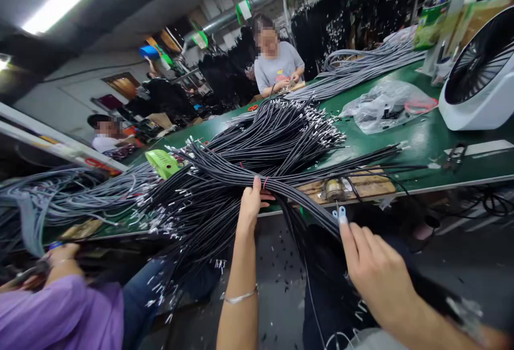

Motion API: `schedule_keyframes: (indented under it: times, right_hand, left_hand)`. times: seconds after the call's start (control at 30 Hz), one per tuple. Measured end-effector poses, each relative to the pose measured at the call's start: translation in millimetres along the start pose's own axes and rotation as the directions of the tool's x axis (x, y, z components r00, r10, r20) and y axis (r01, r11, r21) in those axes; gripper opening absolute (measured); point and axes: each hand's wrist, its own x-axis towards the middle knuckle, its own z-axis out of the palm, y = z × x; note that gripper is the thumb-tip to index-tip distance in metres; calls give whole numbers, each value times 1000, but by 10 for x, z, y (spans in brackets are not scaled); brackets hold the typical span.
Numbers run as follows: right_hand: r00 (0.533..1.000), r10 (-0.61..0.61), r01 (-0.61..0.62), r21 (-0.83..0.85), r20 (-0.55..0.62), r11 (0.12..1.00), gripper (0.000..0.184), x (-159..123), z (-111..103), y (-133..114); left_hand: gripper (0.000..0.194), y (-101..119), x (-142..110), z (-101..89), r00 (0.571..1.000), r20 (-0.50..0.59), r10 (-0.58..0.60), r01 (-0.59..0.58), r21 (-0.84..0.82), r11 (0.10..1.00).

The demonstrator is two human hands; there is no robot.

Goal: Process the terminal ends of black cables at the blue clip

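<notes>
Head view: the left hand (251,200) grip is closed about the dark cable bundle (303,199) across the bench (421,136) edge, long axis sloping down rightward toward the right hand (373,261), whose hold cannot be determined.

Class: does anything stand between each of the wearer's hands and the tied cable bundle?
Nothing visible separates the left hand from the cable bundle; it grips beside the red tie. At the right hand, a blue-handled tool shows near the bundle; contact there is unclear.
</notes>
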Motion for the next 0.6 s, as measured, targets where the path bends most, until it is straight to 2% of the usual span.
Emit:
schedule_keyframes:
  times: [0.1,0.17,0.27,0.33,0.4,0.47,0.53,0.6]
  right_hand:
    - [988,135,-146,193,69,970,68,-444,154,-207]
    - [969,195,-233,294,153,927,70,-587,266,-328]
    - [941,251,-325,406,225,854,69,-585,460,-518]
    - [929,295,-367,465,223,806,68,-515,600,-624]
    - [920,328,-392,542,216,743,63,-466,710,-677]
    - [906,350,-418,624,237,661,55,-469,756,-665]
    - [885,370,-457,678,283,575,49,-511,732,-611]
    - [869,376,-484,704,320,519,44,-548,663,-564]
  left_hand:
    - [56,6,4,-40,999,-2,32,-32,47,998]
    - [53,44,55,-7,996,-38,79,-76,70,995]
    - [47,177,200,113,981,-112,160,-145,127,981]
    - [45,288,263,199,964,-145,222,-190,209,959]
    - [46,361,223,265,937,-163,308,-246,317,916]
    - [44,349,62,307,891,-131,434,-350,410,842]
    - [32,251,-172,325,769,44,638,-572,493,656]
    - [17,128,-396,326,680,134,721,-681,479,554]
